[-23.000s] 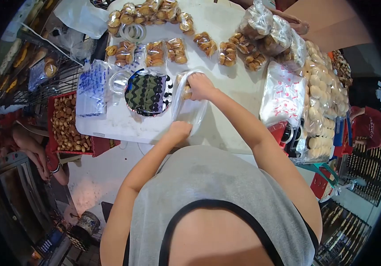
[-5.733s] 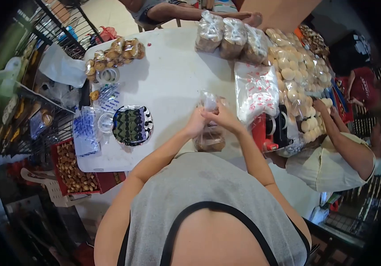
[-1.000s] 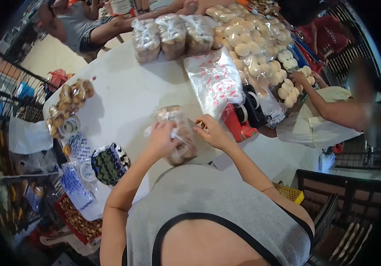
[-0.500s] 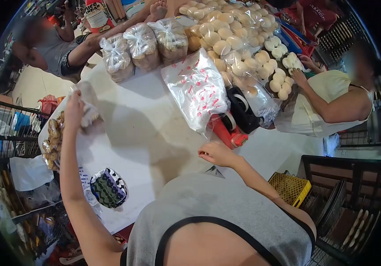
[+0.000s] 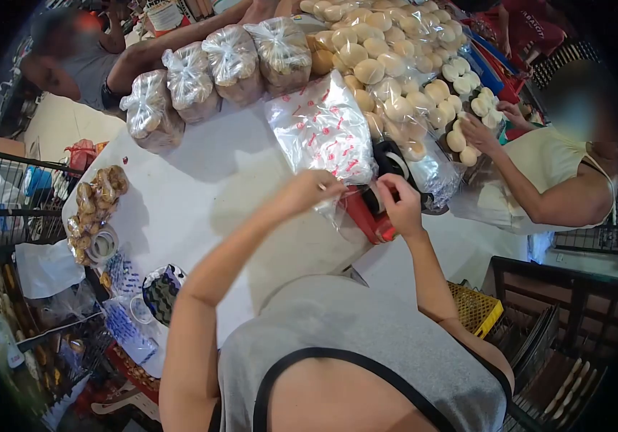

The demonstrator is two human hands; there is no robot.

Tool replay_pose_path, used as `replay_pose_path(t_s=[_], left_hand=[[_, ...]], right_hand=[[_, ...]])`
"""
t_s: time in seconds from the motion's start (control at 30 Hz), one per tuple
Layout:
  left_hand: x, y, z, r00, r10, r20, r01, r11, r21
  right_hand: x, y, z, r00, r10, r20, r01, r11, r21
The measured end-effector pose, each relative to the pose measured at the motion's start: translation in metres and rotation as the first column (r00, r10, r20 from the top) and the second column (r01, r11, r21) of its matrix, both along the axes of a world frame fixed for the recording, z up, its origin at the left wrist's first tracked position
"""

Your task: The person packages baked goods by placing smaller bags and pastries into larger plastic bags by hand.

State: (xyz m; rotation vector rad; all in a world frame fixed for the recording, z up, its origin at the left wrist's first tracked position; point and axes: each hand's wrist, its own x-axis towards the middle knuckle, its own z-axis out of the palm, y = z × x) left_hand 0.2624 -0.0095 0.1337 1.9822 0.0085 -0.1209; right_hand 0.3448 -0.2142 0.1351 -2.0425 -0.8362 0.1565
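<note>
My left hand reaches over the lower edge of a stack of clear plastic bags with red print. Its fingers are pinched together; what they hold is too small to make out. My right hand is raised beside a red tape dispenser, thumb and fingertips nearly together, and I cannot make out what is in them. The two hands almost meet above the dispenser. At the far side of the table, several tied plastic bags of bread stand in a row.
Clear bags of round buns are heaped at the back right. A co-worker handles pale buns there. Another person sits at the far left. Bagged brown pastries, tape rolls and a patterned pouch lie on the left.
My left hand let go of a bread bag, which now stands at the row's left end, and swung right toward the plastic bags. My right hand moved up and right to the dispenser.
</note>
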Motion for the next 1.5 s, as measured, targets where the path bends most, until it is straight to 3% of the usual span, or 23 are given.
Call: replay_pose_path(t_s=[0.07,0.13,0.2,0.3,0.37,0.4,0.47,0.5,0.57,0.67,0.73,0.8,0.87,0.93,0.97,1.0,1.07,1.13,1.23,1.33,1.37,1.43,1.5], left_hand=[[0.006,-0.025,-0.035,0.985,0.122,0.125,-0.135,0.986,0.102],[0.005,-0.031,-0.044,0.954,0.225,0.198,-0.247,0.965,0.092],[0.0,-0.04,-0.049,0.907,0.326,0.266,-0.357,0.931,0.076],[-0.004,-0.044,-0.053,0.861,0.464,0.21,-0.461,0.885,-0.065],[-0.001,-0.044,-0.059,0.831,0.417,0.367,-0.51,0.834,0.208],[0.0,-0.043,-0.062,0.833,0.415,0.365,-0.508,0.835,0.21],[0.007,-0.041,-0.068,0.843,0.3,0.447,-0.514,0.695,0.503],[0.012,-0.038,-0.072,0.838,0.31,0.449,-0.523,0.691,0.499],[0.019,-0.029,-0.074,0.86,0.389,0.331,-0.438,0.895,0.085],[0.017,-0.022,-0.068,0.865,0.393,0.314,-0.464,0.862,0.201],[0.017,-0.02,-0.052,0.841,0.454,0.295,-0.519,0.831,0.199],[0.016,-0.02,-0.048,0.815,0.512,0.27,-0.568,0.799,0.198],[0.016,-0.017,-0.049,0.791,0.609,0.063,-0.595,0.789,-0.156],[0.012,-0.016,-0.042,0.767,0.593,0.245,-0.58,0.804,-0.128],[0.011,-0.016,-0.034,0.727,0.492,0.478,-0.591,0.804,0.071],[0.009,-0.016,-0.029,0.673,0.33,0.662,-0.619,0.741,0.259],[0.007,-0.019,-0.024,0.688,0.368,0.625,-0.644,0.708,0.291],[0.003,-0.018,-0.024,0.703,0.397,0.59,-0.656,0.682,0.323],[0.002,-0.013,-0.023,0.655,0.501,0.566,-0.69,0.701,0.178],[-0.003,-0.018,-0.015,0.638,0.452,0.623,-0.656,0.743,0.133],[-0.005,-0.022,-0.008,0.627,0.593,0.505,-0.675,0.737,-0.027],[-0.008,-0.025,-0.006,0.614,0.702,0.361,-0.692,0.699,-0.181],[-0.015,-0.018,-0.006,0.457,0.828,0.324,-0.749,0.555,-0.361]], right_hand=[[0.001,0.002,0.003,0.985,-0.118,-0.129,0.13,0.987,0.091],[0.008,0.016,0.006,0.999,-0.048,-0.02,0.048,0.999,0.015],[0.02,0.03,-0.01,0.947,-0.012,0.32,0.024,0.999,-0.032],[0.049,0.042,-0.02,0.98,0.155,0.124,-0.118,0.956,-0.267],[0.053,0.052,-0.007,0.988,0.149,0.036,-0.134,0.954,-0.269],[0.053,0.055,0.001,0.989,0.143,-0.048,-0.15,0.948,-0.28],[0.053,0.058,0.002,0.988,0.157,-0.007,-0.155,0.968,-0.196],[0.056,0.059,0.001,0.983,0.177,-0.041,-0.181,0.971,-0.155],[0.058,0.059,-0.002,0.975,0.209,-0.075,-0.217,0.97,-0.112],[0.059,0.058,0.0,0.975,0.223,0.018,-0.214,0.952,-0.219],[0.045,0.054,0.019,0.905,0.133,0.404,-0.156,0.987,0.025],[0.026,0.047,0.028,0.948,0.209,0.239,-0.225,0.973,0.044],[0.013,0.048,0.026,0.956,0.284,0.074,-0.289,0.954,0.079],[0.006,0.053,0.003,0.876,0.459,0.149,-0.439,0.886,-0.147],[0.008,0.057,-0.001,0.904,0.393,0.17,-0.3,0.865,-0.403],[0.011,0.058,-0.002,0.901,0.4,0.171,-0.307,0.864,-0.4],[0.013,0.061,0.006,0.888,0.424,0.176,-0.25,0.768,-0.59],[0.013,0.066,0.014,0.917,0.378,0.126,-0.252,0.795,-0.552],[0.022,0.067,0.014,0.949,0.265,0.17,-0.246,0.961,-0.123],[0.013,0.071,0.006,0.87,0.435,0.234,-0.456,0.889,0.042],[0.009,0.072,0.001,0.868,0.437,0.235,-0.458,0.888,0.043],[0.001,0.072,-0.009,0.895,0.417,0.157,-0.309,0.835,-0.455],[0.008,0.072,-0.019,0.838,0.498,0.223,-0.296,0.758,-0.582]])
